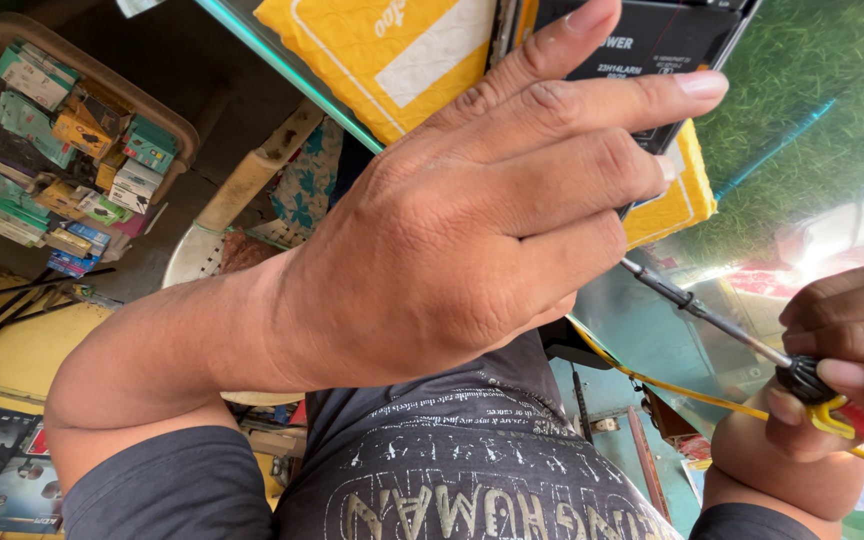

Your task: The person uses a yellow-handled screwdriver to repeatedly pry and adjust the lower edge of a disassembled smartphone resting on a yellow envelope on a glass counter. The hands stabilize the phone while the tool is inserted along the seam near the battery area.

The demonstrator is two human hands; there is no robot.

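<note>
Left hand (472, 230): flat on black pack (652, 50), fingers spread.
Right hand (842, 350): clamped on screwdriver (812, 380).
Yellow pad (392, 50): under pack.
Tray (182, 125): coloured boxes, upper left.

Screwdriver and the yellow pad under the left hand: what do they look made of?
Screwdriver: thin shaft looks like dull grey metal; handle seems glossy red and yellow plastic with a black collar. Yellow pad: apparently soft quilted fabric or foam, with stitched puckered ripples and a matte surface.
</note>
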